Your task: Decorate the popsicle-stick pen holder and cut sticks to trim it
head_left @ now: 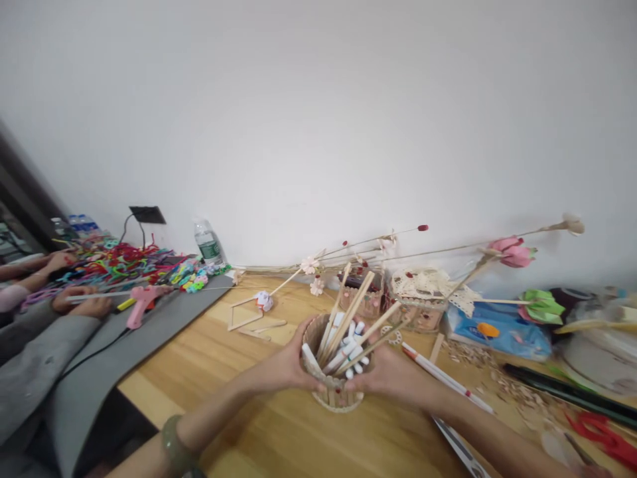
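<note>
Between my two hands is a round pen holder (338, 397), its wall trimmed with pale slats and lace. My left hand (291, 362) wraps its left side, and my right hand (385, 372) wraps its right side, thumbs toward the near face. Wooden sticks (351, 312) and several white-capped markers (348, 348) stand in it, leaning various ways. The holder is over the wooden table (239, 411); whether its base touches the wood I cannot tell. A bangle circles my left wrist.
Lace-trimmed boxes (423, 312) with long-stemmed craft flowers stand by the wall. A blue packet (497, 332), wood shavings, markers (448, 378) and scissors (460, 451) lie right. Left are popsicle sticks (246, 322), a pink glue gun (142, 305), pipe cleaners (119, 265), a bottle (208, 242) and other people's hands (89, 302).
</note>
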`<control>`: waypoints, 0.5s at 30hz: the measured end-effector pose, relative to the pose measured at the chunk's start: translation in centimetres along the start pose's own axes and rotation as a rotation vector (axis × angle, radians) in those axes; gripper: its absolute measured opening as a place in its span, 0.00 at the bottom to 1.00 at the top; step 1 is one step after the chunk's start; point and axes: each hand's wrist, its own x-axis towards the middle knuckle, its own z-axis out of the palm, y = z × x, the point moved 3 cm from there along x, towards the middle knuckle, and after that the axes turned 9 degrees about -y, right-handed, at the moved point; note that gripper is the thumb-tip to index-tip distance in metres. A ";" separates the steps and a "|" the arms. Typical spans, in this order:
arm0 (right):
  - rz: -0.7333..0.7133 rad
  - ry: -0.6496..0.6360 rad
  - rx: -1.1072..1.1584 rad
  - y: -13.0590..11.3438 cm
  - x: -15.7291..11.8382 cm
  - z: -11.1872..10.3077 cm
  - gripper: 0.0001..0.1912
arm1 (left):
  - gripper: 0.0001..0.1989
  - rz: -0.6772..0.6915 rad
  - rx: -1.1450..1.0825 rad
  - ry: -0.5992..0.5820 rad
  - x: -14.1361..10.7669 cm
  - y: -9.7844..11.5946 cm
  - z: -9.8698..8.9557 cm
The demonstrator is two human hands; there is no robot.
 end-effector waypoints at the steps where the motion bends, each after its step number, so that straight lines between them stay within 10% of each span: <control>1: -0.008 0.018 -0.006 0.2 -0.2 -0.2 0.47 | 0.61 0.012 -0.008 -0.008 0.7 -0.1 0.2; 6: 0.000 0.021 -0.085 -0.1 -2.1 -2.1 0.48 | 0.63 -0.030 0.065 -0.157 4.1 0.4 0.3; 15: -0.028 0.077 -0.405 -1.7 -1.2 -4.6 0.39 | 0.60 -0.159 0.822 -0.237 7.1 5.5 1.0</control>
